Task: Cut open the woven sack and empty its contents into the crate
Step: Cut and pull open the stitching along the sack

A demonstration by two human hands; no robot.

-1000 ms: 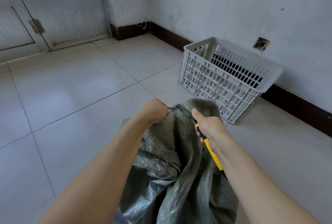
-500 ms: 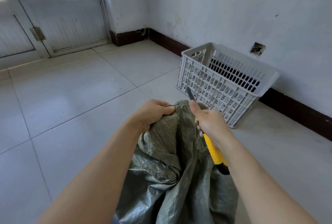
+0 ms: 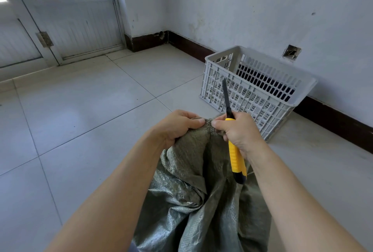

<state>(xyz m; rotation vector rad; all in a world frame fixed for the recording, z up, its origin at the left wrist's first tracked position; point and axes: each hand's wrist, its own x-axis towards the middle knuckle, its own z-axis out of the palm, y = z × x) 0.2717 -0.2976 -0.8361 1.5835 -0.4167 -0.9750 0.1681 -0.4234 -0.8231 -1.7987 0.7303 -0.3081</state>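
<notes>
A grey-green woven sack (image 3: pixel 193 197) stands crumpled on the tiled floor in front of me, its top bunched together. My left hand (image 3: pixel 177 126) grips the gathered top from the left. My right hand (image 3: pixel 238 132) holds a yellow utility knife (image 3: pixel 237 159) and pinches the same bunched edge with thumb and finger. The knife's dark blade (image 3: pixel 226 98) points up and away, above the sack's top. A grey slatted plastic crate (image 3: pixel 256 88) sits just beyond the sack, against the right wall. What is in the sack is hidden.
Pale floor tiles (image 3: pixel 80 110) stretch to the left and ahead. A white door with a window (image 3: pixel 66 19) stands at the far left. The right wall has a dark skirting board (image 3: pixel 333 122) and a small square hole (image 3: pixel 291 52) above the crate.
My right hand has moved up and left to meet my left hand at the sack's top. The knife's blade has swung up from the sack's fold and now stands upright.
</notes>
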